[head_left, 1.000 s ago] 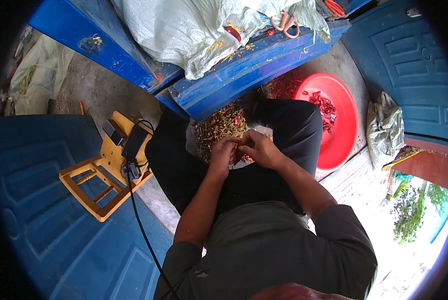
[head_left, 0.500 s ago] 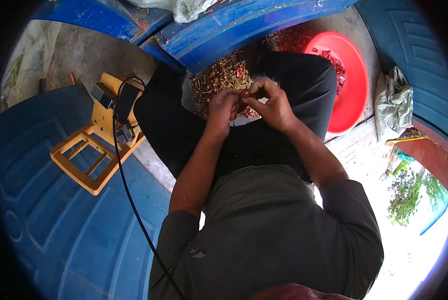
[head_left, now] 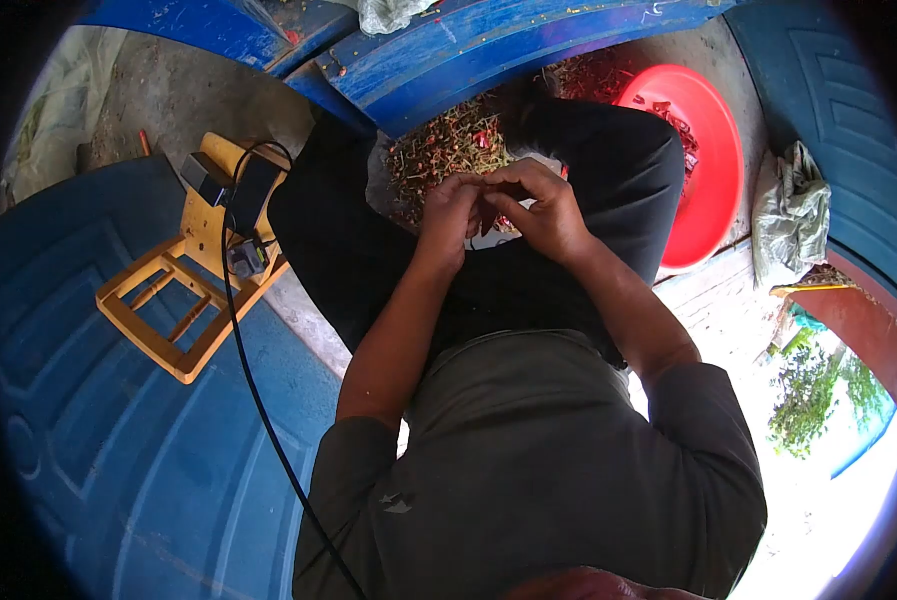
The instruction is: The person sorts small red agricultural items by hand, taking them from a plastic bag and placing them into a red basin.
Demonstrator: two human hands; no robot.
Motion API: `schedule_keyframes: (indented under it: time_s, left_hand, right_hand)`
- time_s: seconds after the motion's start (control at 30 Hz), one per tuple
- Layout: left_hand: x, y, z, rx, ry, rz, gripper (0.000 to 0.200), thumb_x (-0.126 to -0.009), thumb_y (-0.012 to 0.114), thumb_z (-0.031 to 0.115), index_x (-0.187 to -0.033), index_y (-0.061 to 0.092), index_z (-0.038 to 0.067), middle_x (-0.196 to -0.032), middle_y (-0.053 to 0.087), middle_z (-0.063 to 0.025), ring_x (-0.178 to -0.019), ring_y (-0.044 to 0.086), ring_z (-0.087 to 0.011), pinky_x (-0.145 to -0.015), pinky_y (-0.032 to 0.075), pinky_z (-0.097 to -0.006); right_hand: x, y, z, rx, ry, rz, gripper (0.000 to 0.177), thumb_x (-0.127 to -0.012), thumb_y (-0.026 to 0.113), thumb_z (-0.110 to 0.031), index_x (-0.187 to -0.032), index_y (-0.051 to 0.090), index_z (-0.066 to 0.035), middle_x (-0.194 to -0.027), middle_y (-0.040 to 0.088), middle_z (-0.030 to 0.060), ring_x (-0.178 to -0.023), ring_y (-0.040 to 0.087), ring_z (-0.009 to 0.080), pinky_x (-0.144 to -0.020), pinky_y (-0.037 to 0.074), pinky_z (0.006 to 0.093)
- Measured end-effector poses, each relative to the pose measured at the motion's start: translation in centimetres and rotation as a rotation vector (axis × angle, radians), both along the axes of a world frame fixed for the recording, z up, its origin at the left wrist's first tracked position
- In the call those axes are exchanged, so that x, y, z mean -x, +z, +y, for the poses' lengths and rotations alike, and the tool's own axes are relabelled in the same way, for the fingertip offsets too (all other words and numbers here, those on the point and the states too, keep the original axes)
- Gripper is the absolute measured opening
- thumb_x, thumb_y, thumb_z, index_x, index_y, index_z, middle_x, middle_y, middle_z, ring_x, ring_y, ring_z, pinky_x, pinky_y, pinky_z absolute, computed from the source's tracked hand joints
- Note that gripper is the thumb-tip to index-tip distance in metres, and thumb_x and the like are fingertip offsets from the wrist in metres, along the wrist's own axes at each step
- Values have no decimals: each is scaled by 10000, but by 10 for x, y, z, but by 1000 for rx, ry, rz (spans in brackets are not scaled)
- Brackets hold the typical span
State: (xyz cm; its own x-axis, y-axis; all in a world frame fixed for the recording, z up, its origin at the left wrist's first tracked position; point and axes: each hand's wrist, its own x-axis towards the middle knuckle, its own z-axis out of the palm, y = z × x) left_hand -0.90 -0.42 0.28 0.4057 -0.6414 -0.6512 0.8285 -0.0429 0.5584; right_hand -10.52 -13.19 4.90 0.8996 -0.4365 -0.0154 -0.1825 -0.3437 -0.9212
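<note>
My left hand (head_left: 450,214) and my right hand (head_left: 543,212) meet above my lap, fingertips touching. Both are closed. Between them is a small dark red piece, which looks like a dried chili (head_left: 487,214), mostly covered by the fingers. Just beyond my hands, between my knees, lies a heap of dry chili stems (head_left: 448,150) with scattered red bits. To the right of my right knee stands a red plastic basin (head_left: 708,215) with red chili pieces (head_left: 680,135) along its left side.
A blue wooden piece (head_left: 488,60) runs across in front of my knees. On the left, a small wooden chair (head_left: 193,350) carries dark devices (head_left: 253,195), and a black cable (head_left: 258,400) runs from there toward my body. A crumpled pale sack (head_left: 790,215) lies right of the basin.
My hands have drawn closer together, and the right fingers now reach over the left fingertips. The dark red piece between them is more hidden. The view has shifted slightly.
</note>
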Motion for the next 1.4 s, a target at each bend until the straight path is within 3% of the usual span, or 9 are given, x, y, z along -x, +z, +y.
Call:
schedule_keyframes:
  time_s: [0.33, 0.43, 0.57, 0.67, 0.73, 0.87, 0.93, 1.27, 1.4]
  left_hand:
    - [-1, 2, 0, -17, -7, 4, 141, -942, 470, 65, -954, 609, 41, -619, 526, 24, -454, 417, -39, -405, 273, -210]
    - [-2, 1, 0, -17, 1, 16, 143, -939, 470, 60, -954, 611, 39, -628, 536, 20, -448, 414, -40, -404, 277, -210]
    - [0, 1, 2, -76, -20, 12, 152, -941, 467, 64, -942, 618, 52, -669, 559, 21, -471, 419, -34, -416, 279, -207]
    - [1, 2, 3, -109, -44, 3, 152, -941, 471, 74, -935, 622, 61, -691, 567, 25, -498, 431, -31, -431, 286, -205]
    - [1, 2, 3, -120, -54, -2, 150, -941, 475, 82, -933, 623, 65, -699, 567, 28, -512, 438, -29, -440, 291, -204]
    - [3, -7, 0, -133, -56, -2, 140, -935, 492, 95, -953, 625, 57, -695, 548, 33, -530, 442, -27, -455, 306, -207]
    - [2, -3, 0, -119, -36, 7, 137, -932, 498, 95, -965, 624, 54, -692, 541, 35, -533, 439, -26, -457, 307, -210]
    - [-5, -2, -2, -43, -30, 37, 114, -921, 530, 90, -991, 615, 59, -630, 417, 71, -526, 360, -32, -470, 272, -219]
    - [-4, -4, -2, -28, 16, 48, 132, -936, 504, 76, -1001, 612, 36, -632, 424, 78, -505, 340, -4, -441, 244, -201]
  right_hand:
    - [1, -6, 1, 79, -30, 9, 196, -808, 760, -30, -994, 700, -24, -922, 684, 112, -852, 698, 258, -739, 553, 354]
    - [1, -8, 1, 137, -1, 57, 190, -818, 784, -49, -975, 685, -6, -945, 686, 93, -849, 707, 176, -736, 565, 303]
    - [0, -2, 0, 158, 39, 164, 189, -823, 779, -81, -975, 685, -20, -929, 687, 97, -831, 707, 184, -710, 561, 310]
    - [-1, 0, -3, 219, 104, 214, 176, -814, 766, -94, -949, 668, -39, -899, 673, 101, -804, 700, 216, -691, 546, 329]
    - [-2, 1, -6, 194, 243, 260, 216, -784, 741, -176, -930, 633, -59, -884, 652, 140, -857, 663, 349, -745, 529, 429]
    - [-4, 2, -8, 206, 293, 275, 223, -776, 737, -164, -904, 592, -52, -872, 635, 137, -839, 655, 355, -744, 522, 447]
    - [-3, 1, -7, 160, 250, 205, 184, -783, 750, -64, -847, 579, -41, -772, 588, 96, -716, 617, 246, -658, 490, 368]
    - [7, -23, -10, 134, 189, 203, 233, -811, 761, -71, -782, 533, -32, -738, 549, 96, -658, 573, 193, -605, 469, 345]
    - [3, -17, -11, -11, 100, 312, 256, -820, 785, -85, -813, 534, -35, -775, 624, 74, -696, 616, 132, -591, 484, 306]
